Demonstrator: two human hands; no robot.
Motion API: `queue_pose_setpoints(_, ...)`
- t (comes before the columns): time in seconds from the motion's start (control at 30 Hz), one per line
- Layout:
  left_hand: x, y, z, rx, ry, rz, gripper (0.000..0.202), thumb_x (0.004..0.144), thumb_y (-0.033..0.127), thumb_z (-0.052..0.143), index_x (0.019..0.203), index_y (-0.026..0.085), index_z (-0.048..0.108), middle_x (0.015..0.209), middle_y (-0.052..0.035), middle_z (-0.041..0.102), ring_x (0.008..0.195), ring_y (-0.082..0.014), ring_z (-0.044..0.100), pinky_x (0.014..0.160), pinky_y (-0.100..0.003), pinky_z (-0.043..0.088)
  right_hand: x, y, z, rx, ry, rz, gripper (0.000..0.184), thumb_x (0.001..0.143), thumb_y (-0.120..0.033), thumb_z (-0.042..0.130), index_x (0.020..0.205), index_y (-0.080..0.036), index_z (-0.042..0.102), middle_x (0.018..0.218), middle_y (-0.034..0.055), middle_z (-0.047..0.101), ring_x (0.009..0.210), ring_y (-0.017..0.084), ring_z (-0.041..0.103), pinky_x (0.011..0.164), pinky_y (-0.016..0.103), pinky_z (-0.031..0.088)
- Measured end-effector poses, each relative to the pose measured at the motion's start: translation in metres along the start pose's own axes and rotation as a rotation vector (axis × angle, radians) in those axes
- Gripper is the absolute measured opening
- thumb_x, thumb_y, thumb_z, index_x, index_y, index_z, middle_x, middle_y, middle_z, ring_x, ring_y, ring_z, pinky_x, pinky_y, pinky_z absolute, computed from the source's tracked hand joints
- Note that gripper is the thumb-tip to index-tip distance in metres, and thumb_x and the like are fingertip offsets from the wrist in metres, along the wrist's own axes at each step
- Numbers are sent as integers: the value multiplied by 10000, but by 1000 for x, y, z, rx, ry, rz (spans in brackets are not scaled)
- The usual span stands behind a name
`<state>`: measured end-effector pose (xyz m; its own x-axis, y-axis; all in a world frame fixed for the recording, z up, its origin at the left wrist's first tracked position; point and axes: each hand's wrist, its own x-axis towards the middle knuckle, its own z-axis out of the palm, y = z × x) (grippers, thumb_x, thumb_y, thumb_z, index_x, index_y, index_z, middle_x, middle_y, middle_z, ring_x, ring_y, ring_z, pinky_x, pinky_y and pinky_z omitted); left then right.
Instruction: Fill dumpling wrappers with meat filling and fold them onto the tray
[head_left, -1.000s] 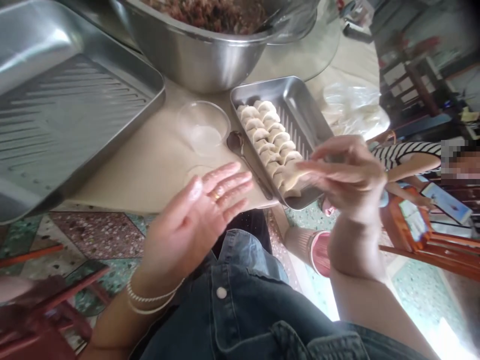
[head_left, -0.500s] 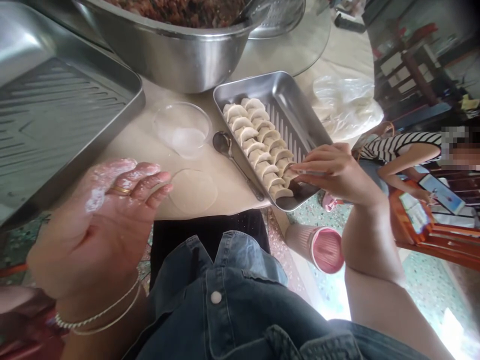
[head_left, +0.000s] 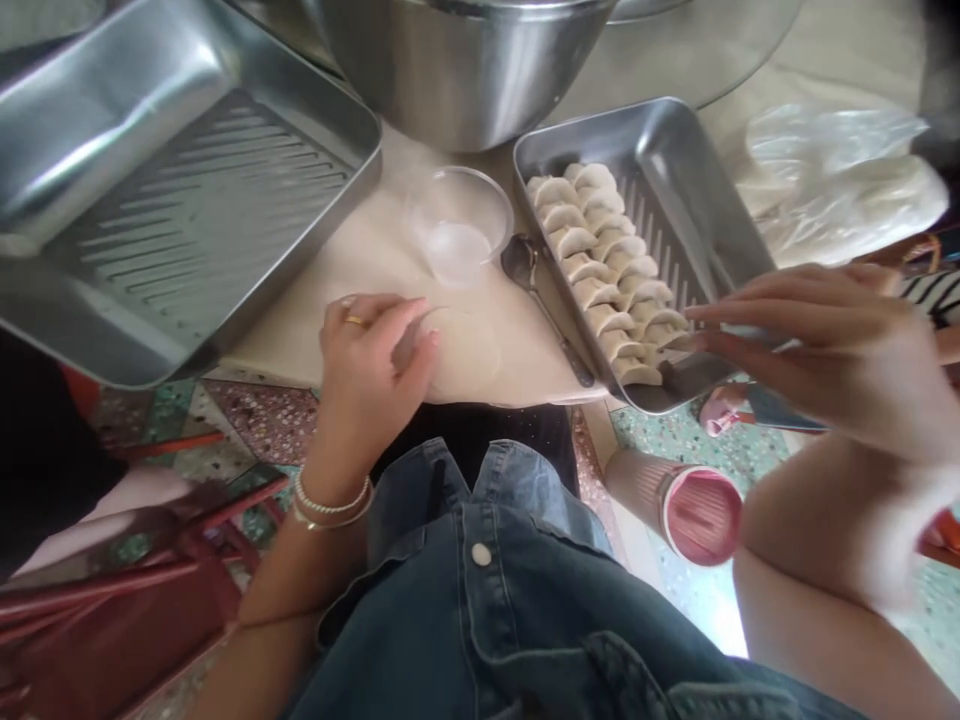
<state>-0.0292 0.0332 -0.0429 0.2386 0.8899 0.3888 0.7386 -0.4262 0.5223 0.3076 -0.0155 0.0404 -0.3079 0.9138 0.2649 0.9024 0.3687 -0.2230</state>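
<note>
A round dumpling wrapper (head_left: 469, 350) lies flat near the table's front edge. At its left edge is my left hand (head_left: 375, 350), open, thumb and forefinger apart beside the dough. In the smaller metal tray (head_left: 712, 190), dumplings (head_left: 589, 290) stand in two rows along the left side. My right hand (head_left: 832, 340) is over the tray's right front side, fingers stretched out and open, somewhat blurred. Its fingertips are near the front dumpling of the right row, and I see nothing held in them. A metal spoon (head_left: 551, 315) rests left of this tray.
Behind the wrapper stands a clear plastic bowl (head_left: 491, 195) with white contents. A large steel bowl (head_left: 465, 80) is at the back. To the left is a large metal tray (head_left: 315, 220); a plastic bag (head_left: 840, 190) lies right. On the floor is a pink-lined bin (head_left: 705, 515).
My left hand has turned from palm-up and come down beside the wrapper. My right hand has drawn back slightly from the dumplings. The view has shifted left.
</note>
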Motion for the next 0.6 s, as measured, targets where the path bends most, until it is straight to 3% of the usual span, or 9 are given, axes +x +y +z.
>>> queue_pose_setpoints(0.07,0,2,1,66,-45,-13,327,836,324,606,1115,170,680,1099,-125,664,1064,-301,560,961,-508,436,3,-28,0,214,70,-49,266,793,-162,716,1021,-297,689,876,19,691,779,131,633,670,314,469)
queue_pose_setpoints(0.13,-1,4,1,88,-76,-28,316,856,326,580,1130,196,668,1138,-114,644,1099,-297,537,975,-499,418,7,-59,12,363,68,-82,261,797,-137,705,1014,-280,683,921,20,674,828,131,629,722,315,492)
queue_pose_setpoints(0.27,-3,5,0,57,-115,-49,250,873,330,570,1080,232,668,1148,-84,636,1097,-265,539,978,-470,403,24,-104,67,377,81,-129,240,852,-162,631,1086,-207,656,1153,71,589,953,150,570,843,328,508)
queue_pose_setpoints(0.37,-2,4,0,30,-100,-65,198,862,324,590,1011,235,684,1091,-72,667,1071,-269,543,947,-463,405,40,-117,106,314,141,-92,305,902,-138,508,1192,-178,595,1172,105,572,945,183,544,860,377,512)
queue_pose_setpoints(0.43,-1,5,1,-33,-98,-70,163,853,289,593,974,235,689,1020,-65,693,1050,-278,549,935,-465,399,48,-119,120,277,123,-28,344,915,-152,463,1245,-177,560,1202,125,555,982,218,533,875,420,504)
queue_pose_setpoints(0.53,-2,7,-1,-228,-78,-76,129,847,221,590,937,240,681,934,-41,707,971,-242,584,894,-415,427,55,-119,126,255,95,43,333,915,-206,477,1234,-192,573,1223,132,541,1056,261,513,888,465,483)
queue_pose_setpoints(0.6,-5,8,-3,-364,-51,-100,141,851,193,592,952,254,671,934,-17,701,898,-190,606,843,-356,457,55,-118,124,281,121,50,249,908,-230,513,1125,-219,634,1170,106,569,1042,249,524,865,450,480)
